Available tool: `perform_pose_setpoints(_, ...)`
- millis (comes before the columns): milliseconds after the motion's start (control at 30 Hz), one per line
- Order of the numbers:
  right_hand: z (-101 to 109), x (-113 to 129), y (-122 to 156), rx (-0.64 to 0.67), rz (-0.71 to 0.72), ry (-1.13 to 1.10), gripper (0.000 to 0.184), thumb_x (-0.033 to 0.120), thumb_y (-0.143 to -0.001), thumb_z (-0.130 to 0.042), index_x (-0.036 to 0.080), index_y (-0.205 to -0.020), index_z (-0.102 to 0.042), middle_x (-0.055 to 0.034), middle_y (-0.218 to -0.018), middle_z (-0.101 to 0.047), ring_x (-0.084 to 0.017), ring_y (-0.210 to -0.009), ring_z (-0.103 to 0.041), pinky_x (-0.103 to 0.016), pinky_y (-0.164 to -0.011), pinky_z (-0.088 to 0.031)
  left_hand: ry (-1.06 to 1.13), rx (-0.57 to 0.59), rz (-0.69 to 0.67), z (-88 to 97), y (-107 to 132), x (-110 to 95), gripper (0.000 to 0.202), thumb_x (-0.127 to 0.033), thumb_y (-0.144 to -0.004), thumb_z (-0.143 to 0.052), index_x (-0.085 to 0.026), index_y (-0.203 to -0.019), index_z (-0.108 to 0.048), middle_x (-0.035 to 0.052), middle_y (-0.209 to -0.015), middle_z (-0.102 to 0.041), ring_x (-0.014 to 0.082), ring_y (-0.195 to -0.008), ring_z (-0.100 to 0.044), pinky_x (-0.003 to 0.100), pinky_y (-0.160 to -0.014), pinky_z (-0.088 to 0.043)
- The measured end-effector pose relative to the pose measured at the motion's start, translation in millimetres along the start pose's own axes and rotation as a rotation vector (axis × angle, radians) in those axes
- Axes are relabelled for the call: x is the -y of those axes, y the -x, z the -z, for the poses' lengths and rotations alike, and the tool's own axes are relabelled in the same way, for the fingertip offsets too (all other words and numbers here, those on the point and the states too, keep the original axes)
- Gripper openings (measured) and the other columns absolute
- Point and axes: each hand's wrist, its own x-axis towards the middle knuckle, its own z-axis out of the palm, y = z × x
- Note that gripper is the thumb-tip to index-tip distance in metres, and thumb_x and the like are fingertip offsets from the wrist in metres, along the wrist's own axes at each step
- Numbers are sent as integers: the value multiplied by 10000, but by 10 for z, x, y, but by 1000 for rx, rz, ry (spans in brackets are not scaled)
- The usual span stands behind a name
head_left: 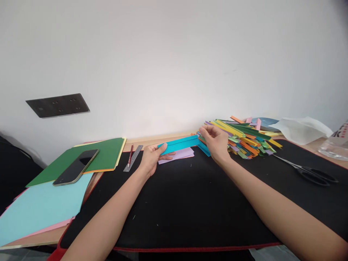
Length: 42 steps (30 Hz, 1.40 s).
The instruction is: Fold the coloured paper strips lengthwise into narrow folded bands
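A bright blue paper strip (179, 143) with a lengthwise crease is held up over the mat. My left hand (152, 156) grips its left end, the thumb on top and other fingers spread beneath. At the strip's right end, my right hand (216, 141) is closed in a pinch; its exact hold on the paper is partly hidden. More blue paper (203, 149) lies below that hand. Under the strip rest a few lilac paper pieces (179, 156). Just beyond my right hand spreads a heap of folded, many-coloured paper strips (244, 139).
A black mat (174, 203) with red edging covers the table. Scissors (307, 170) lie at right, near a white sheet (301, 127) and clear plastic (334, 146). Leftward are a ruler (133, 159), a pencil (131, 155), green paper (108, 156), a phone (77, 167) and light-blue paper (46, 206).
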Motion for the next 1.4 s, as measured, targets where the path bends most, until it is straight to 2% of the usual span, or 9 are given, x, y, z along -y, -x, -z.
perform_pose_setpoints(67,2,28,52,79,262,159,239,432,-736,-561,203,-791,-600,-72,-928,-612,-219,-927,-552,-381,-844,-414,-26,32,18,3,6,4,317,-385,-638,-673,-90,-753,-656,75,-696,-645,262,-747,-656,326,-616,-538)
perform_pose_setpoints(167,-49,59,158,401,527,344,187,390,-717,-615,213,-775,-599,-89,-1094,-576,-250,-1065,-489,-414,-908,-356,-31,70,42,3,14,21,293,-369,-638,-673,-88,-718,-656,74,-699,-657,214,-684,-648,320,-609,-537)
perform_pose_setpoints(233,-101,72,223,590,629,430,241,402,-682,-654,218,-825,-593,-90,-1118,-568,-256,-1063,-488,-408,-894,-359,-16,92,52,-1,17,30,278,-355,-643,-672,-88,-721,-661,79,-705,-668,192,-657,-637,325,-618,-535)
perform_pose_setpoints(300,-142,80,266,680,670,493,306,413,-671,-664,210,-882,-574,-88,-1049,-596,-250,-997,-522,-382,-845,-383,-5,108,66,-6,17,34,280,-344,-642,-674,-88,-754,-666,86,-713,-677,194,-659,-636,338,-635,-530)
perform_pose_setpoints(433,-155,75,275,709,632,549,237,366,-740,-598,196,-900,-556,-67,-885,-620,-211,-825,-568,-315,-719,-413,9,112,72,-8,16,25,291,-333,-639,-679,-81,-785,-664,103,-752,-683,213,-711,-642,373,-705,-516)
perform_pose_setpoints(633,-118,44,227,639,491,514,192,334,-744,-582,204,-885,-569,-42,-898,-628,-193,-811,-572,-291,-705,-409,0,197,24,5,29,-1,320,-244,-619,-705,-101,-897,-640,98,-879,-680,198,-816,-633,385,-856,-449)
perform_pose_setpoints(1000,-120,145,256,656,342,365,279,389,-658,-654,176,-825,-586,-7,-759,-589,-130,-651,-505,-231,-581,-365,-25,132,-52,3,8,20,266,-255,-622,-704,-124,-846,-644,42,-750,-672,139,-660,-605,331,-765,-451)
perform_pose_setpoints(1233,-141,145,275,712,316,322,255,298,-720,-583,167,-939,-573,21,-654,-518,-87,-533,-389,-209,-493,-308,39,164,-92,-3,-4,63,238,-228,-652,-681,-118,-858,-638,70,-842,-670,164,-761,-602,345,-789,-449)
perform_pose_setpoints(1400,-134,121,244,703,270,297,199,217,-731,-514,166,-912,-577,-7,-744,-563,-96,-580,-448,-217,-543,-365,72,196,-95,4,-3,18,221,-247,-667,-670,-125,-848,-637,59,-840,-666,148,-726,-605,357,-807,-448)
